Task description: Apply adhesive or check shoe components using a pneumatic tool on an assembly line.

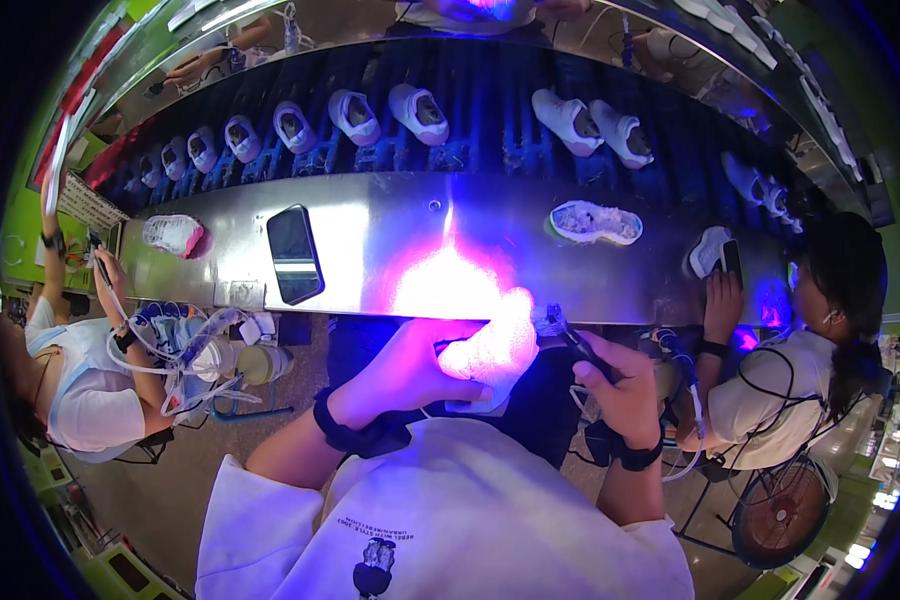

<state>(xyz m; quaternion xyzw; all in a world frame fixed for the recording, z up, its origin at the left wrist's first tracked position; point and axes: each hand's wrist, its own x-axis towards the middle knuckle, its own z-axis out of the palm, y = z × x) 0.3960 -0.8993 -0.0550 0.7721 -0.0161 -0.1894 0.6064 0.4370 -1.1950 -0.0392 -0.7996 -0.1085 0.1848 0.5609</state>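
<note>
My left hand [415,362] is closed around a pale shoe [495,352], which I hold in front of my body at the metal bench's near edge. Strong pinkish-white light washes out the shoe's surface and hides its details. In my right hand [622,392] is a black-handled tool [572,338] with a small head. That head points left and lies close to the shoe's right side; whether it touches cannot be made out.
Shoes [420,112] stand along a dark conveyor [490,80] beyond the metal bench [370,200]. On the bench lie a phone [295,255], a pale shoe part [173,235] and an upturned shoe [595,222]. Co-workers sit at both sides; a fan [782,515] stands lower right.
</note>
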